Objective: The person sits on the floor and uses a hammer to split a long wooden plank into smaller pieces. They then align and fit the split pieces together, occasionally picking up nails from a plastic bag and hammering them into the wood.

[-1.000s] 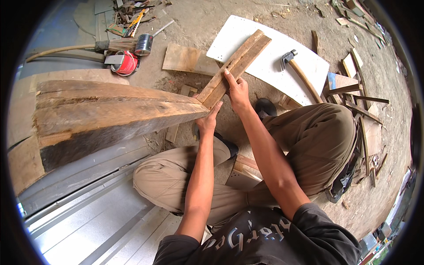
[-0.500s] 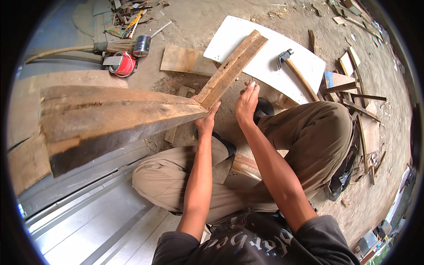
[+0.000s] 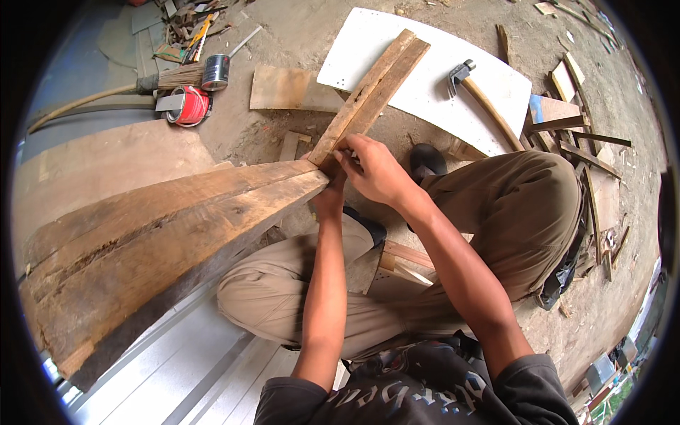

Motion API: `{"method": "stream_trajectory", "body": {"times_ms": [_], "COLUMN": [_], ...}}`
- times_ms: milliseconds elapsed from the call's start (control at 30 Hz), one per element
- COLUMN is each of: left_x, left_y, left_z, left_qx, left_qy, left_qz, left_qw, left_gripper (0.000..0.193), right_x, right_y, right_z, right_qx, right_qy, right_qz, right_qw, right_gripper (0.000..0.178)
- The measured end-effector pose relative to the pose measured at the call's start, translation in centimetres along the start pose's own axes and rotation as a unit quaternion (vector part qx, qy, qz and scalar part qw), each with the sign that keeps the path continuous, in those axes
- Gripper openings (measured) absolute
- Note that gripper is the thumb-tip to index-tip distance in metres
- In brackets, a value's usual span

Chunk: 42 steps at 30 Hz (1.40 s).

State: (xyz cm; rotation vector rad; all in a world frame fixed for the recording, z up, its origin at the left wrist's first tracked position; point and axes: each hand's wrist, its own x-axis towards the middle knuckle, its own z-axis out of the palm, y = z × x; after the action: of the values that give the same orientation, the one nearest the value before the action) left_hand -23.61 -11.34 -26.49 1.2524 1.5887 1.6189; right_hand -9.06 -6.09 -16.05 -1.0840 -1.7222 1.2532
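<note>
Short timber point(image 3: 382, 81) meets long timber point(image 3: 163, 234) end to end at angle, far end over low white desk point(image 3: 439, 85). Left hand point(image 3: 330, 200) wraps short timber near meeting point, from below, mostly hidden. Right hand point(image 3: 377, 170) bends over same spot, fingers curled in near thumb; whether pinching anything small, cannot tell. Hammer point(image 3: 491, 113) lies on desk, apart from hands. Step in hand seems to be steadying meeting ends, fingertip work there. Next move likely calls for firm left hold, ends kept aligned.
</note>
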Motion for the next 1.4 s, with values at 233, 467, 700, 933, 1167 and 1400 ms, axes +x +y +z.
{"method": "stream_trajectory", "body": {"times_ms": [233, 467, 700, 933, 1167, 1400], "left_x": [-0.6, -1.2, -1.0, -0.8, 0.0, 0.4], "left_y": [-3.2, -3.8, -3.0, -2.8, 1.9, 2.3], "left_z": [-0.8, -1.3, -1.0, -1.2, 0.7, 0.6], "left_qx": [-0.038, -0.183, -0.107, -0.199, -0.045, -0.008], "left_qy": [0.011, 0.022, -0.002, 0.009, 0.017, 0.000], "left_qz": [-0.036, -0.109, -0.078, -0.119, -0.081, -0.071], "left_qw": [0.999, 0.977, 0.991, 0.973, 0.996, 0.997], "left_gripper": [0.040, 0.033, 0.029, 0.033, 0.060, 0.054], "right_x": [-0.1, -0.6, -0.4, -0.8, -0.2, -0.2], "right_y": [0.3, 0.1, -0.6, -0.7, -0.6, 2.9], "right_z": [2.5, 2.6, 2.4, 2.8, 2.0, 4.1], "right_qx": [-0.045, -0.104, -0.171, -0.113, 0.106, 0.216], "right_qy": [-0.032, -0.047, -0.078, 0.055, 0.267, 0.130], "right_qz": [-0.019, -0.006, 0.005, 0.001, 0.212, 0.225], "right_qw": [0.998, 0.993, 0.982, 0.992, 0.934, 0.941], "right_gripper": [0.016, 0.024, 0.031, 0.020, 0.051, 0.042]}}
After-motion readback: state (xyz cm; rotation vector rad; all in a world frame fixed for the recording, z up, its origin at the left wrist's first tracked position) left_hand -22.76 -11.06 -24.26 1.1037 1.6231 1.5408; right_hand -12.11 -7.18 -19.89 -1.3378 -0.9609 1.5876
